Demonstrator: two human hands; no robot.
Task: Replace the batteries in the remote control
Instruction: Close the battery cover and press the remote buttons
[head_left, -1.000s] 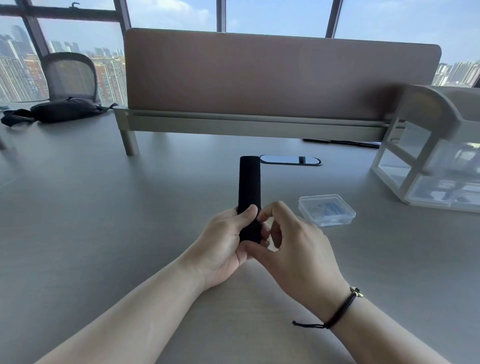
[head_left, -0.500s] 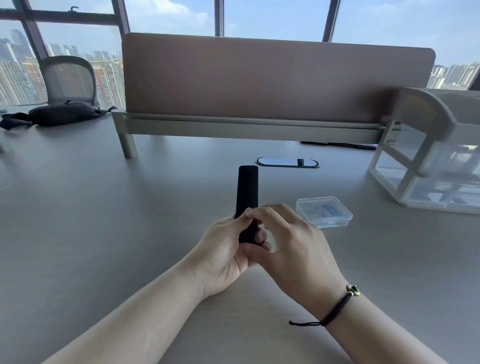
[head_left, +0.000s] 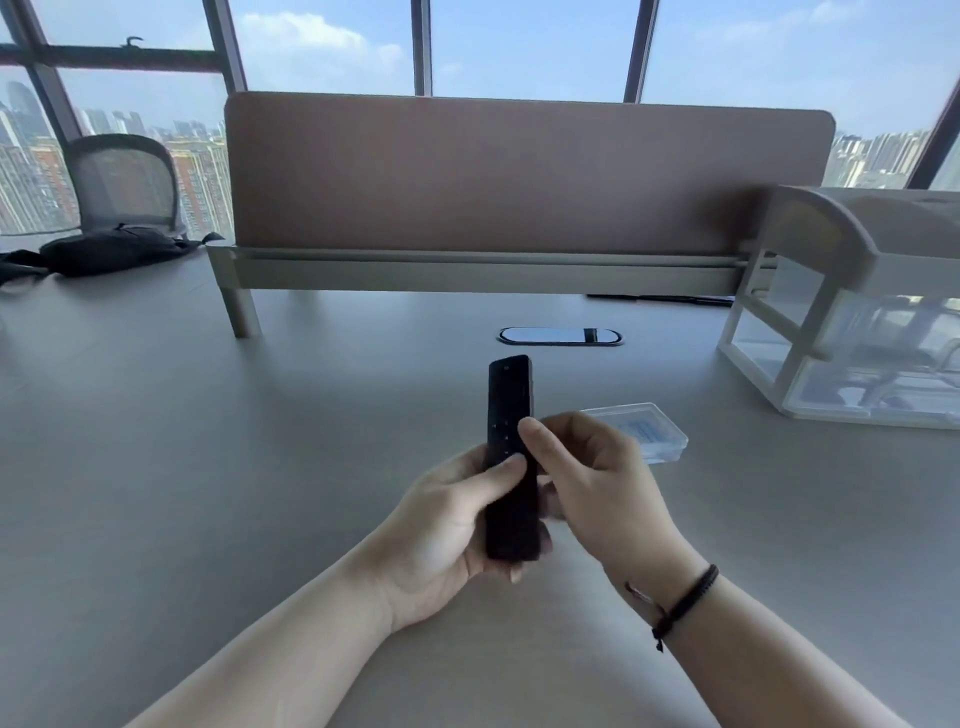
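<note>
A slim black remote control (head_left: 509, 415) stands nearly upright above the grey desk, its button side turned toward me. My left hand (head_left: 447, 525) wraps its lower half, thumb across the front. My right hand (head_left: 597, 478) touches the remote's right edge with the thumb and curled fingers. A clear plastic case (head_left: 649, 431) with blue-labelled contents lies on the desk just behind my right hand, partly hidden by it.
A brown divider panel (head_left: 519, 176) crosses the desk at the back. A white and clear drawer unit (head_left: 852, 322) stands at the right. An oval cable port (head_left: 560, 336) is set in the desk. A black bag (head_left: 114, 254) lies far left.
The remote has turned in my hands so its button side now faces me, and more of its length shows. My left hand has shifted lower; my right fingers have loosened to its side.
</note>
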